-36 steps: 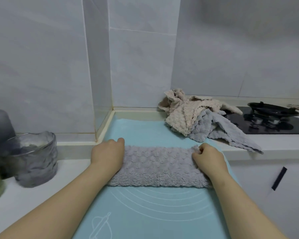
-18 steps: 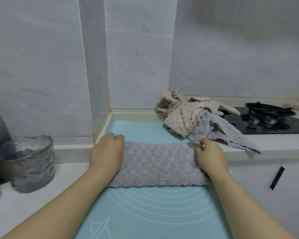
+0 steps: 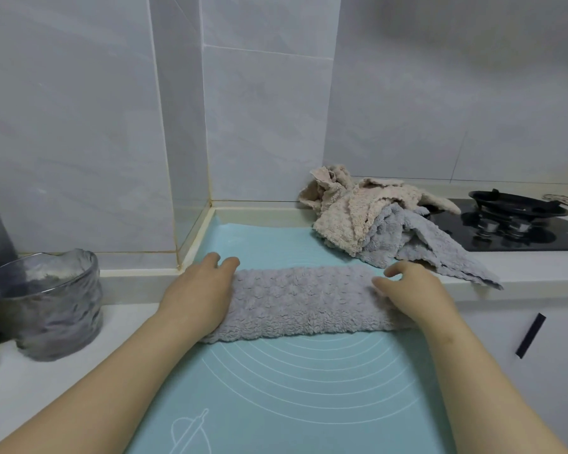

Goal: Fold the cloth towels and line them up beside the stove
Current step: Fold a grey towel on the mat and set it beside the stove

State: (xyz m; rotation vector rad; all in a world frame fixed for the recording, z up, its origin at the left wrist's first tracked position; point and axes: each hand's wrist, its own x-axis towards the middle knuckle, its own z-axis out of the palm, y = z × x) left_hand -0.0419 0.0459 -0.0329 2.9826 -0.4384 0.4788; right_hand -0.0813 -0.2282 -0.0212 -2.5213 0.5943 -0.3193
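A gray towel (image 3: 305, 299), folded into a long narrow strip, is lying across a teal baking mat (image 3: 276, 388) on the counter (image 3: 46, 381), running from 9 o'clock to 3 o'clock in front of the person. The left hand (image 3: 200, 293) is pressing flat on the strip's 9 o'clock end, fingers straight and pointing toward 1 o'clock, grasping nothing. The right hand (image 3: 413, 293) is resting on the 3 o'clock end with its fingers loosely bent toward 10 o'clock; whether they are pinching the fabric I cannot tell.

At 1 o'clock from the strip, 2 unfolded towels are sitting in a heap at the mat's far corner: a beige towel (image 3: 351, 211) is lying on top of another gray towel (image 3: 440, 247), whose corner is hanging over the counter edge. The black stove (image 3: 522, 234) is sitting at 2 o'clock, just beyond that heap, and the heap is touching its near edge. At 9 o'clock, well apart from the mat, a rippled glass jar (image 3: 46, 306) is standing upright.
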